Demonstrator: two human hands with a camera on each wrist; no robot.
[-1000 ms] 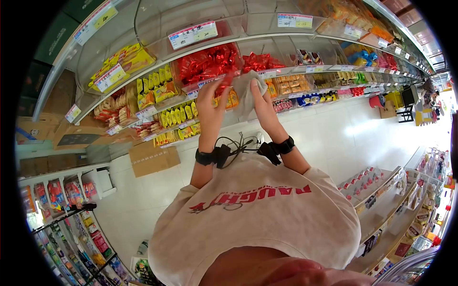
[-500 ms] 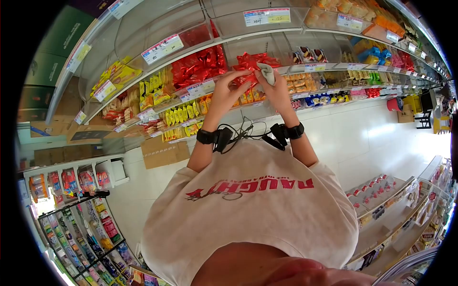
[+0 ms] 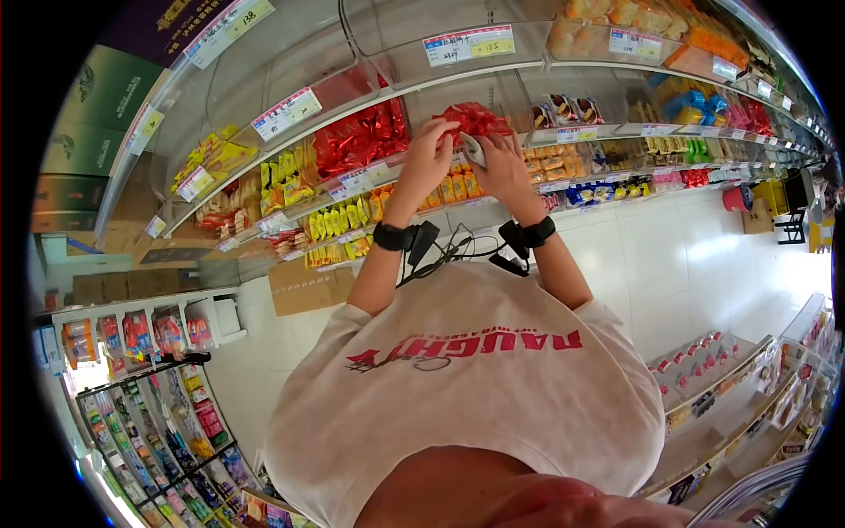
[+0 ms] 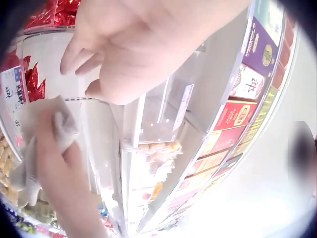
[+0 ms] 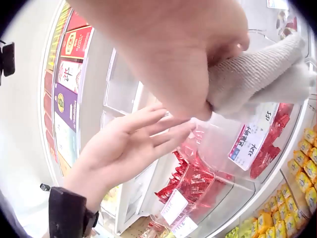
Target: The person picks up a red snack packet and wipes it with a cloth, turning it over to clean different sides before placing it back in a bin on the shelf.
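My right hand [image 3: 508, 173] grips a folded grey cloth [image 3: 473, 151] at a clear shelf bin holding red foil packets [image 3: 475, 117]. Beside it, on the left, my left hand [image 3: 426, 165] is at the near edge of that bin, fingers loosely bent. The left wrist view shows no thing in the left hand [image 4: 133, 47]; the cloth [image 4: 64, 126] is below it in the right hand's fingers. In the right wrist view the cloth [image 5: 257, 74] sticks out of the right hand [image 5: 173, 54], while the left hand [image 5: 121, 146] has its palm and spread fingers visible.
More red packets [image 3: 363, 139] fill the bin to the left. Yellow packets [image 3: 334, 218] line the lower shelf. A price label [image 3: 468, 46] hangs on the upper shelf edge. Behind the arms, a cardboard box [image 3: 308, 289] stands on the white floor [image 3: 634, 255].
The head view has shifted along the shelves. A blurred red item seen by the left hand a second ago is no longer distinct there. The cloth has moved lower, between the hands.
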